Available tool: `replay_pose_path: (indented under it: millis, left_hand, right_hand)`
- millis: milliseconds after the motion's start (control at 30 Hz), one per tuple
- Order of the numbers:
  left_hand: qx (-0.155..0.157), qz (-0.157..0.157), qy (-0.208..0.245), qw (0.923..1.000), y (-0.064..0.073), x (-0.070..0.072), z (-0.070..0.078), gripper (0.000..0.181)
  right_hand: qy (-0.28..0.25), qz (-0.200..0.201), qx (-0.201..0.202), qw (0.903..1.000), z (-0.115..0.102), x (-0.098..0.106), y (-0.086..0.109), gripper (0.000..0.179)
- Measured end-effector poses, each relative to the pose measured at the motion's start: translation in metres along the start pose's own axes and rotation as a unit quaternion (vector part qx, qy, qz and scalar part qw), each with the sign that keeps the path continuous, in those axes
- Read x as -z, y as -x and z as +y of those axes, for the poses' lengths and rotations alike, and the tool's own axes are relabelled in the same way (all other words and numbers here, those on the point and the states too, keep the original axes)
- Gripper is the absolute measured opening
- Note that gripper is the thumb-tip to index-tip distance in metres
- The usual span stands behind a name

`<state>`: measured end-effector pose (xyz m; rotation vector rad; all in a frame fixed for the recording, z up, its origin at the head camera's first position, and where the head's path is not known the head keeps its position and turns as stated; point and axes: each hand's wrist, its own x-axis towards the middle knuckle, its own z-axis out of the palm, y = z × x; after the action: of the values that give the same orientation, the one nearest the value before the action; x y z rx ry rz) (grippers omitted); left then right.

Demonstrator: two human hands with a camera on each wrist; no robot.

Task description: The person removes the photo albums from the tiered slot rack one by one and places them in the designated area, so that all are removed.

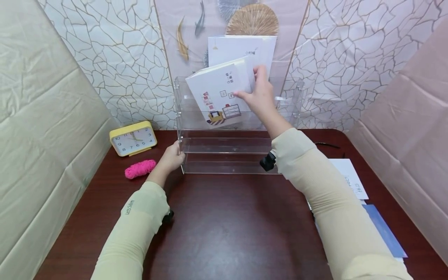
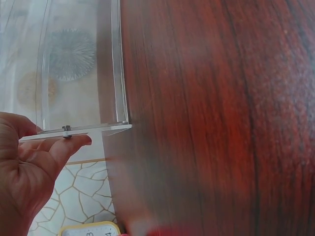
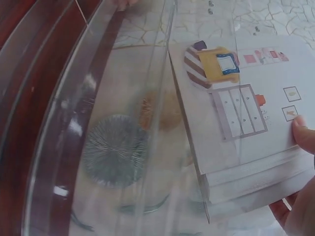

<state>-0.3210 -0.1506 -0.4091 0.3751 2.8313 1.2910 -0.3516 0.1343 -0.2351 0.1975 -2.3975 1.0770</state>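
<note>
Nearest to me in the head view are the pale sleeves [image 1: 325, 194], reaching away over a dark wooden table [image 1: 224, 225]. Past the right cuff I see the right hand [image 1: 260, 93] pinching the front book [image 1: 213, 87] by its right side – thumb on the cover, fingers round behind. The cover's dresser and armchair drawings lie below and to the left of that grip, and the right wrist view shows me the thumb just beside two small framed pictures.

I find the front book tilted at the upper part of a clear rack [image 1: 224, 168], overlapping a rear book [image 1: 232, 46] that stands behind it; I cannot tell whether its lower edge touches a shelf. The left hand [image 1: 171, 156] grips the rack's left side panel, with digits on both faces of it.

As for room, I have a broad stretch of tabletop between the forearms, running from the rack's front edge towards me. On the left a yellow clock [image 1: 134, 139] and pink yarn [image 1: 140, 169] sit near the left hand; on the right, white papers [image 1: 351, 177] and a blue booklet [image 1: 385, 231] lie beside the right sleeve – and patterned cloth [image 1: 350, 66] rises behind the rack
</note>
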Motion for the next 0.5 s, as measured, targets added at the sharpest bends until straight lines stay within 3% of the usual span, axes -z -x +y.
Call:
replay_pose_path:
  millis: [233, 500]
  left_hand:
    - [0.001, 0.000, 0.002, 1.0000, 0.001, 0.001, 0.002, 0.045]
    - [0.002, -0.003, 0.006, 1.0000, 0.000, 0.002, 0.000, 0.046]
  right_hand:
    - [-0.048, -0.027, 0.029, 0.9981, -0.009, -0.003, -0.005, 0.069]
    - [-0.074, -0.045, 0.010, 0.9962, -0.012, -0.005, -0.007, 0.063]
